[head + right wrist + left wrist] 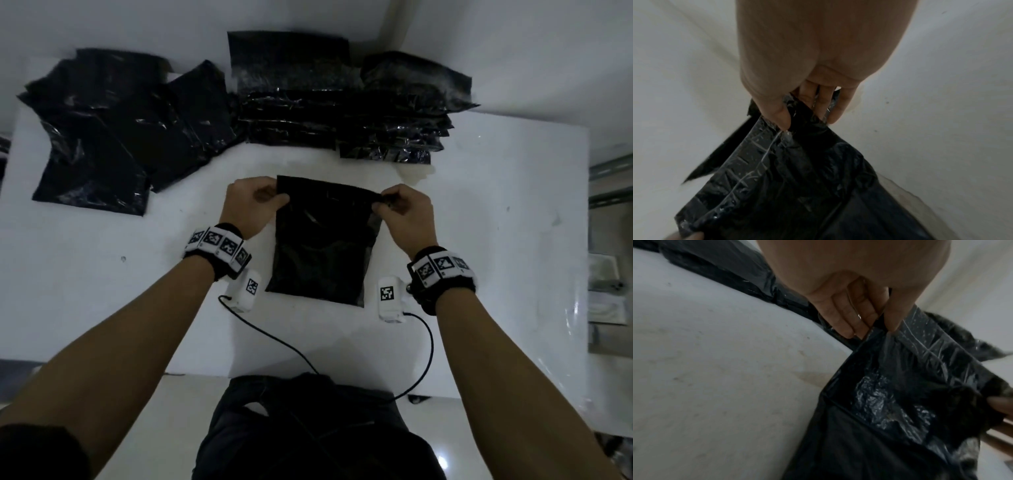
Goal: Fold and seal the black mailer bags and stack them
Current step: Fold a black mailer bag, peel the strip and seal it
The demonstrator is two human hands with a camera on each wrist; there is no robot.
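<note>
**Both hands pinch the mailer's flap**

Left hand [251,202] thumb and fingers [840,316] clamp one top corner of the black mailer bag [322,253]; right hand [404,212] pinches the other. The bag lies on the white table [102,291], its flap lifted. 2 piles lie beyond: loose bags [113,137] left, stacked bags [346,116] right.

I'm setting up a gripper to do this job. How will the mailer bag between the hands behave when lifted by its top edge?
Probably floppy: the mailer bag wrinkles and sags between the left hand and right hand pinching its top corners. Likely light, since fingertip pinches hold that edge up. Its glossy film may be slippery.
</note>
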